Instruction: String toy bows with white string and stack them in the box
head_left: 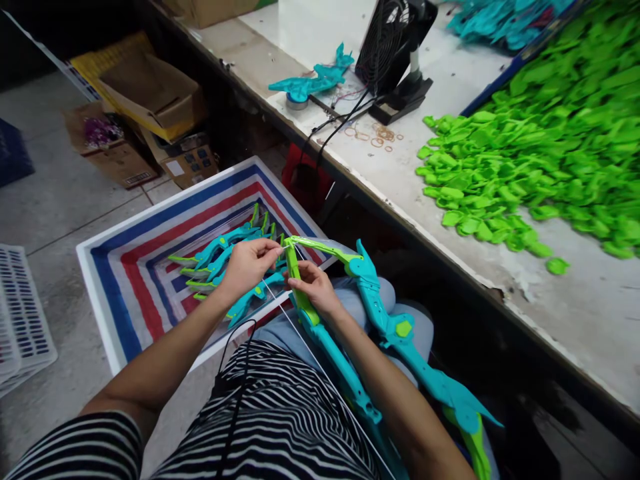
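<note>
Over my lap are blue-green plastic pieces with bright green ends, which look like toy bows. My right hand (315,287) is closed around the green end of one toy bow (340,363). With finger and thumb together, my left hand (253,263) pinches a thin white string (327,380) at the tip of that green end. From there the string slants down to the lower right. Another toy bow (395,327) lies across my right leg, its green tip meeting the held one near my fingers. Whether the two are joined I cannot tell.
A white tray (100,293) with a striped lining holds several similar toy bows (225,250). On the worktable (450,273) are a heap of green parts (525,173), a black fan (390,47) and a blue-green piece (315,81). Cardboard boxes (150,93) and a white basket (25,313) stand left.
</note>
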Demonstrator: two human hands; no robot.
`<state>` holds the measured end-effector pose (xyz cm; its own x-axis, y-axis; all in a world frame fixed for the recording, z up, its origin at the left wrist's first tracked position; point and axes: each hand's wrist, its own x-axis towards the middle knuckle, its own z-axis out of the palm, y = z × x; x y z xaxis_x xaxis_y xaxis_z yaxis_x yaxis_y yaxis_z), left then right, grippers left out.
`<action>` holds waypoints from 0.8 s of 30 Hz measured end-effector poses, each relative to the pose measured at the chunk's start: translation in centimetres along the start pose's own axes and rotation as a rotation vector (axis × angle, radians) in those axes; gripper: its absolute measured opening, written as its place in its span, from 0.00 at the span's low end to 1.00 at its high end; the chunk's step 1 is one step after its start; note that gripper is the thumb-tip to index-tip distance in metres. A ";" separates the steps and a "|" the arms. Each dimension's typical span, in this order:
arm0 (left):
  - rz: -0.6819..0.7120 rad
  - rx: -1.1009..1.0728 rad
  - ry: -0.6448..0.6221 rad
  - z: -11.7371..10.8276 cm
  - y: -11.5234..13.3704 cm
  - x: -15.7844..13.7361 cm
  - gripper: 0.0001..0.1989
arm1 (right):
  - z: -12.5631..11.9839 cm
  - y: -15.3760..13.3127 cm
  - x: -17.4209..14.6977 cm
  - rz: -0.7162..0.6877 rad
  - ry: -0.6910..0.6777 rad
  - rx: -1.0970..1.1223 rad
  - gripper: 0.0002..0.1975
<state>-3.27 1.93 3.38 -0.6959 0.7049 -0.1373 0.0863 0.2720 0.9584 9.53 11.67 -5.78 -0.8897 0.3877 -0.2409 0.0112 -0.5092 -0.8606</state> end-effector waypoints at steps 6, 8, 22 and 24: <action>-0.005 -0.030 -0.040 0.0 0.3 -0.2 0.04 | 0.0 0.0 -0.1 0.009 0.002 0.007 0.21; -0.009 -0.026 -0.052 -0.1 0.4 -0.2 0.04 | 0.0 0.0 -0.1 0.008 0.003 0.000 0.20; 0.029 0.000 -0.071 -0.3 0.0 0.3 0.04 | 0.0 0.4 0.1 -0.001 -0.004 -0.005 0.20; -0.019 -0.079 -0.102 -0.2 0.1 0.6 0.07 | 0.1 0.7 0.1 -0.019 -0.007 -0.024 0.20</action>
<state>-3.83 2.20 3.45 -0.6206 0.7640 -0.1766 0.0145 0.2363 0.9716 9.44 11.29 -6.37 -0.8931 0.3915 -0.2217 0.0057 -0.4829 -0.8756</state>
